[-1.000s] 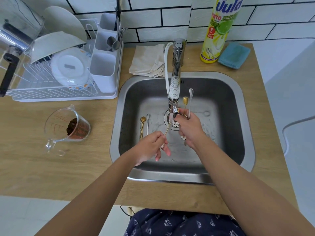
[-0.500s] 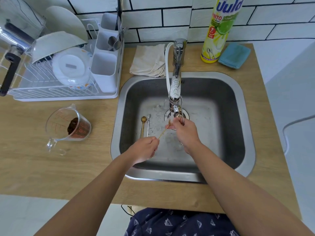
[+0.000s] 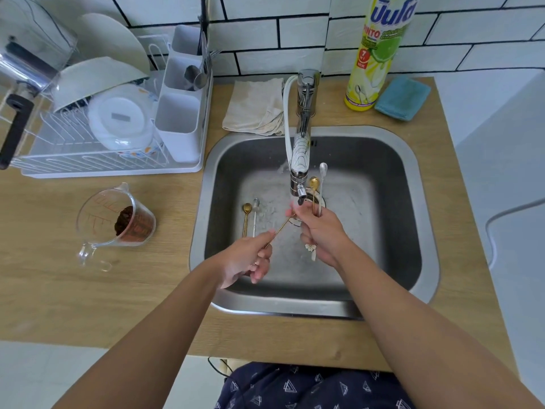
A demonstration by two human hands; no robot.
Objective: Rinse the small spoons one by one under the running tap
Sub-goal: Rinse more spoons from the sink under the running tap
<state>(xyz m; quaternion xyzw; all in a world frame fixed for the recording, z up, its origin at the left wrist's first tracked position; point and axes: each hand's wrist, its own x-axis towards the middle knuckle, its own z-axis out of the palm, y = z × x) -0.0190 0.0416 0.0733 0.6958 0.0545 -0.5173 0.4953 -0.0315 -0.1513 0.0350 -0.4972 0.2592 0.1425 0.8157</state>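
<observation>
Gold spoon [image 3: 281, 227] runs between our hands: our left hand [image 3: 246, 259] pinches its handle so the bowl reaches the stream under the tap [image 3: 299, 172]. Our right hand [image 3: 321, 231] clasps two rinsed spoons [image 3: 318, 184] upright; two more spoons [image 3: 250, 215] wait on the sink [image 3: 383, 172] floor.

Both forearms are bare from the lower frame edge up to the hands; no sleeves, watch or bracelet are visible. The left hand [image 3: 246, 258] and right hand [image 3: 323, 236] are ungloved. At the lower centre of the frame, a dark navy garment [image 3: 309, 386] is visible, printed with a repeating pattern of small white outlined triangles.
</observation>
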